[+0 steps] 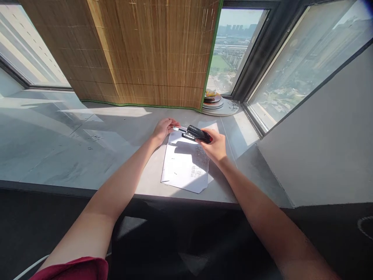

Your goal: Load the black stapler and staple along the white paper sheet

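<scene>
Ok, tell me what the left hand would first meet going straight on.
Probably the black stapler in the right hand; the left hand points at its metal end, perhaps touching it; depth is unclear.

Stapler [198, 133]: black, silver strip at one end, red patch at the other. Paper [182, 165]: white, rows of dark writing toward its right edge. Sill [125, 130]: pale grey, clouded darker along the left; front edge dark. Plates [223, 110], sill's far right corner: mostly white, dark branching motif on the lowest. Blind [151, 50], above the sill's back edge: brown, finely streaked, one paler stripe, green border. Sleeve [75, 269]: deep red.
</scene>
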A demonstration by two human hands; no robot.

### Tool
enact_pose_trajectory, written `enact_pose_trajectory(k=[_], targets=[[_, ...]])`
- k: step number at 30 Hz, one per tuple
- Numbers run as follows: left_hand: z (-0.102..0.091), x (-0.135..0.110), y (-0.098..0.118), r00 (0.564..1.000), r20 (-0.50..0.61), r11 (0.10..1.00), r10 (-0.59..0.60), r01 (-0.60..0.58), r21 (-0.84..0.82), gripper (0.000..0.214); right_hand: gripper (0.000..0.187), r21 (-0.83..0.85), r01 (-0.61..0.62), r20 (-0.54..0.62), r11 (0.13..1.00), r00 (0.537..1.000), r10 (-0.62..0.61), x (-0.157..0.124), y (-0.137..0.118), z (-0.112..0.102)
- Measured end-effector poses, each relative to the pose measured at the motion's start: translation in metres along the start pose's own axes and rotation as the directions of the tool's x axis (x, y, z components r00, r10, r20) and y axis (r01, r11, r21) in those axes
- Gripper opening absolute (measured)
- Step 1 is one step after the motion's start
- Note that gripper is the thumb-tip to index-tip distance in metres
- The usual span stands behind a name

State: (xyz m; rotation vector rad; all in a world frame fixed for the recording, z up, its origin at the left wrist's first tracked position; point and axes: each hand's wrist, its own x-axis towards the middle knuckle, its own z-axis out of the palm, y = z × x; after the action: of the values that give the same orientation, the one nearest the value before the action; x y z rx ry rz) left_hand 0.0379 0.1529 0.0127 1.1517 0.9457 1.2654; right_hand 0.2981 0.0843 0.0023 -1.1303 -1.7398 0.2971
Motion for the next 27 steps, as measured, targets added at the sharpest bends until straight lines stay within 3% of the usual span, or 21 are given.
enact_pose_trajectory(k=[4,7,10,17,27], targets=[[0.003,-0.005,0.001,0.997,0.011,0.995,-0.081,0.080,0.063,0.025,0.019,-0.125,0.165,-0.168,0.978,0.968,-0.185,0.001,-0.011,-0.006],[0.007,-0.008,0.004,0.977,0.094,0.981,-0.194,0.190,0.044,0.042,0.023,-0.203,0.258,-0.186,0.945,0.937,-0.295,0.001,-0.015,-0.007],[0.009,-0.010,0.010,0.924,0.200,0.942,-0.325,0.335,-0.015,0.060,0.028,-0.234,0.332,-0.167,0.914,0.912,-0.374,0.000,-0.014,-0.004],[0.008,-0.013,0.018,0.863,0.307,0.897,-0.402,0.439,-0.060,0.065,0.027,-0.242,0.377,-0.099,0.894,0.907,-0.409,-0.002,-0.006,0.003],[0.015,-0.017,0.022,0.857,0.281,0.884,-0.433,0.464,-0.054,0.060,0.025,-0.303,0.456,-0.042,0.837,0.871,-0.490,-0.002,0.003,0.003]])
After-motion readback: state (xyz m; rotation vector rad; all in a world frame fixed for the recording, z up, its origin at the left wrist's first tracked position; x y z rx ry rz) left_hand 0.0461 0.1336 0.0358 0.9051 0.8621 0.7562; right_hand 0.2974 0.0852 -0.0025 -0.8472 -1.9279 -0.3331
